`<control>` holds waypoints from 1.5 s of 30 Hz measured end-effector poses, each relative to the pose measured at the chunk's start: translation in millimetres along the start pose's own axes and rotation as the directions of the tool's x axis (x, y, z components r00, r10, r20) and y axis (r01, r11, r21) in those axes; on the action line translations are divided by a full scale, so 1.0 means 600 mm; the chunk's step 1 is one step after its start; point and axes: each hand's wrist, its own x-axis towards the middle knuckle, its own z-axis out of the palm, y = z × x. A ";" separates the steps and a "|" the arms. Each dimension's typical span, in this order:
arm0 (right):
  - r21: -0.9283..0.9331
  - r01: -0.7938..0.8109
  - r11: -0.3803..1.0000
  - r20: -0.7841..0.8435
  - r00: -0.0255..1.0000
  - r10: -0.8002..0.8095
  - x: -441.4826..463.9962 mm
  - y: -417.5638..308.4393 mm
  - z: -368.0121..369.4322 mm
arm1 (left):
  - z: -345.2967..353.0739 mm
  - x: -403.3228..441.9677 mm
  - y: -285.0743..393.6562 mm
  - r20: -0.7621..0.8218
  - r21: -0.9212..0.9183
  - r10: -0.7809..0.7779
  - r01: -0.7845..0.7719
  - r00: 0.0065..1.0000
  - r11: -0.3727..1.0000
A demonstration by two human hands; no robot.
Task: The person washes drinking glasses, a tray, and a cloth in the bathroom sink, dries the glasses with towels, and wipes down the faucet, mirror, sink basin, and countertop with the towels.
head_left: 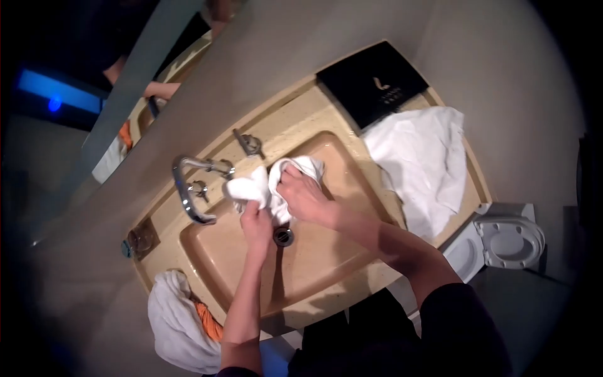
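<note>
Over the tan sink basin [314, 264], my left hand [256, 221] grips the lower left part of a bunched white cloth [250, 188]. My right hand [300, 193] has its fingers closed on the right part of the same cloth, with a fold around them. Below the cloth lies the round drain [283, 236]. The curved chrome faucet [182, 188] stands left of my hands, with a tap handle [250, 144] above it and another tap handle [199, 188] beside it.
A black box [374, 81] and a spread white towel [424, 166] lie on the right counter. At the left are a glass [142, 239], a grey-white towel [173, 320] and an orange cloth [208, 322]. A toilet [507, 245] stands right of the counter. A mirror [135, 119] is upper left.
</note>
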 end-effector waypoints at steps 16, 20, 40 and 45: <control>-0.397 -0.435 0.808 -0.282 0.896 0.343 -0.189 0.097 -0.306 | 0.133 0.021 0.262 -0.128 -0.567 0.180 -0.221 0.975 0.793; -0.454 -0.455 0.766 -0.175 0.889 0.424 -0.319 0.139 -0.320 | 0.167 0.167 0.229 -0.193 0.218 0.564 -0.525 0.803 0.823; 0.961 -0.258 -0.103 0.160 0.209 0.965 -0.029 0.273 -0.330 | 0.260 -0.049 0.257 0.254 0.405 0.595 -0.643 0.762 0.650; 0.923 -0.236 -0.305 0.329 0.072 0.941 -0.007 0.291 -0.353 | 0.181 -0.016 0.233 0.132 -0.326 0.090 -0.042 0.987 0.944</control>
